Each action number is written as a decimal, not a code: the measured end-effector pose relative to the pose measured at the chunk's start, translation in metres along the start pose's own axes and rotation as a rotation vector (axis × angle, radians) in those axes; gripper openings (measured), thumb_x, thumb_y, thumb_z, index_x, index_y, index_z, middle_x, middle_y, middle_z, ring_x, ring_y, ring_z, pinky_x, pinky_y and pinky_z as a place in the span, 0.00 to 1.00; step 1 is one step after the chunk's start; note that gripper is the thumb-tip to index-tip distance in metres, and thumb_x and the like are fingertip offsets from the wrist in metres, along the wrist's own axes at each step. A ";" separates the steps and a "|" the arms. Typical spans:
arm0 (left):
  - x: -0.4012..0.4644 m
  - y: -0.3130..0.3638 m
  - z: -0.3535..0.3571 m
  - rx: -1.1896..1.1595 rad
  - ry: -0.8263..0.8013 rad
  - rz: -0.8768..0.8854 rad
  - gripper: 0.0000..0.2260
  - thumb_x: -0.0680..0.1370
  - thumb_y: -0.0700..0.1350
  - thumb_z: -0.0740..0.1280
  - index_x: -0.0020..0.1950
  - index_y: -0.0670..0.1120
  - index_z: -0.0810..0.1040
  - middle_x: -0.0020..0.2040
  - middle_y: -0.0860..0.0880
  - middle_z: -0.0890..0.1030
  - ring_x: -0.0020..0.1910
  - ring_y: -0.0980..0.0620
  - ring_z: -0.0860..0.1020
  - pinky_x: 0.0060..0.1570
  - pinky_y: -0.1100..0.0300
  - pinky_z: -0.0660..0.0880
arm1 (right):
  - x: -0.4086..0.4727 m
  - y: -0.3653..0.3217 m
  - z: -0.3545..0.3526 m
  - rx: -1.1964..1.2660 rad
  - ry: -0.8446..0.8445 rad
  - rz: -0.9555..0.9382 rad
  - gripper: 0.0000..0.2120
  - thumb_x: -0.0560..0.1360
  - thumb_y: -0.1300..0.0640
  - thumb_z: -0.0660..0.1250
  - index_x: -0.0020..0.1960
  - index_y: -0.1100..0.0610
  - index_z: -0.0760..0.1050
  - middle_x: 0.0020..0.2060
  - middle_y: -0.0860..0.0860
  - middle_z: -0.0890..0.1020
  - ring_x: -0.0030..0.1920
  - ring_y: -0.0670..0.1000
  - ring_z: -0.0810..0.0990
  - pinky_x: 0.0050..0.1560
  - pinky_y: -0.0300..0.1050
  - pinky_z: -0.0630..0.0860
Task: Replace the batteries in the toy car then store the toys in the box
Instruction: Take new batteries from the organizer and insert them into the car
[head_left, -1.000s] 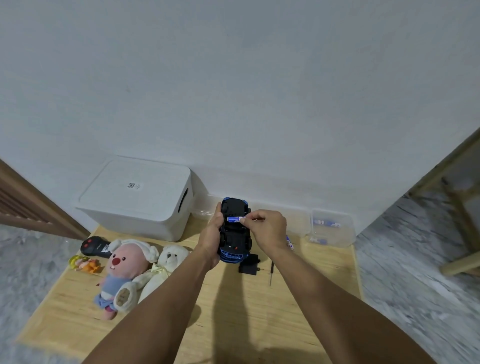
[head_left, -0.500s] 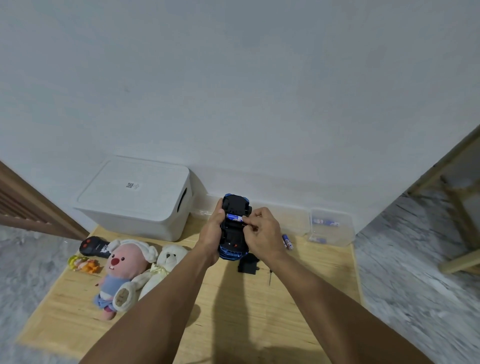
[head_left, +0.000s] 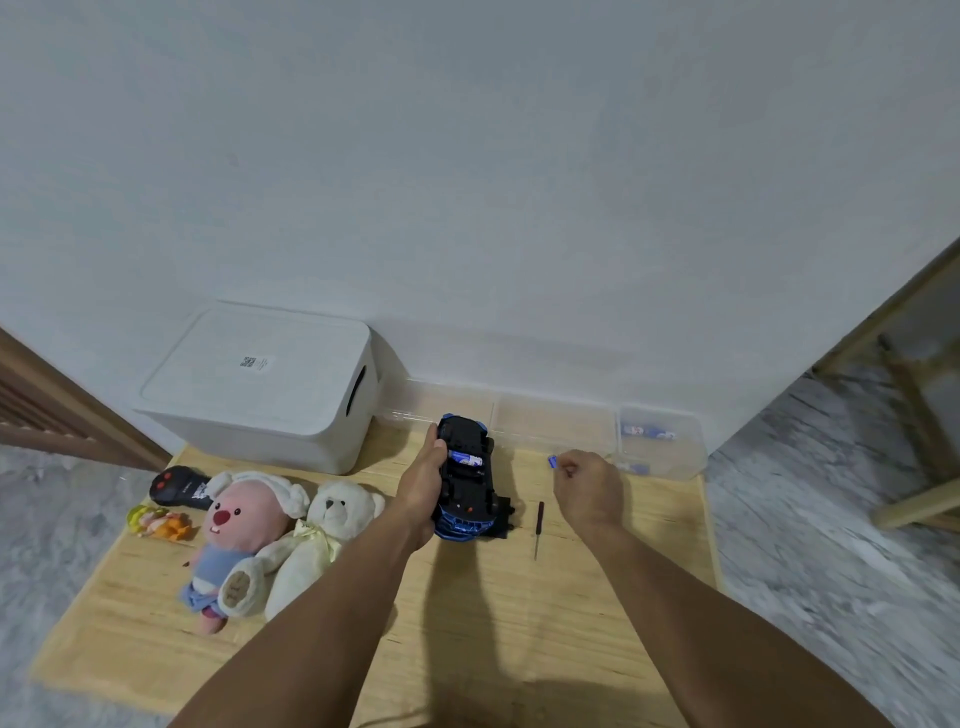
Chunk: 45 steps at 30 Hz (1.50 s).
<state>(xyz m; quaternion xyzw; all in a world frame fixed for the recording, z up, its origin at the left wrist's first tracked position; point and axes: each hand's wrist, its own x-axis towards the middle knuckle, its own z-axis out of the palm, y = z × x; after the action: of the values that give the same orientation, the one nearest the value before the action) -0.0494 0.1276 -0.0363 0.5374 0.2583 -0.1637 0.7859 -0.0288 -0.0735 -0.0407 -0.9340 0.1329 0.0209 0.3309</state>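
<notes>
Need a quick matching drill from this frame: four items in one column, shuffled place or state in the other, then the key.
Items
1. toy car
2. screwdriver
3. white box
4. remote control

Places or states
A. lid on, at the back left of the table
B. lying on the table between the car and the right hand
C. belly up, gripped by the left hand
D. beside the pink plush's head, at the left edge

Pairs: 1-C, 2-B, 3-A, 4-D

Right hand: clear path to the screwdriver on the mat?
Probably yes. The screwdriver lies bare on the mat, just beside the right hand, nothing between them; that hand already pinches a battery.
</notes>
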 end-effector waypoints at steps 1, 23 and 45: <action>0.000 -0.001 -0.001 0.004 0.004 -0.007 0.19 0.84 0.52 0.53 0.76 0.61 0.62 0.65 0.45 0.78 0.57 0.42 0.81 0.51 0.46 0.80 | 0.003 0.008 -0.003 -0.071 0.002 0.035 0.10 0.76 0.61 0.65 0.51 0.55 0.83 0.48 0.54 0.85 0.48 0.56 0.82 0.43 0.39 0.72; 0.010 -0.021 0.000 0.042 -0.016 -0.073 0.20 0.84 0.51 0.54 0.76 0.62 0.61 0.66 0.46 0.77 0.59 0.43 0.80 0.60 0.42 0.75 | 0.017 0.030 -0.003 -0.352 -0.079 0.089 0.10 0.77 0.59 0.65 0.56 0.53 0.79 0.48 0.54 0.83 0.49 0.56 0.80 0.40 0.41 0.70; 0.010 -0.015 0.003 0.010 -0.010 -0.038 0.18 0.84 0.52 0.53 0.74 0.62 0.66 0.64 0.45 0.79 0.57 0.42 0.81 0.57 0.41 0.77 | -0.005 -0.046 -0.001 0.495 -0.014 -0.123 0.05 0.70 0.62 0.73 0.42 0.54 0.79 0.37 0.45 0.81 0.39 0.42 0.80 0.41 0.30 0.75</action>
<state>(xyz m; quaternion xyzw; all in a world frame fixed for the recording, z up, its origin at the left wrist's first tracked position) -0.0490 0.1193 -0.0528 0.5354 0.2636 -0.1825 0.7813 -0.0218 -0.0387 -0.0107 -0.8307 0.0747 -0.0261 0.5511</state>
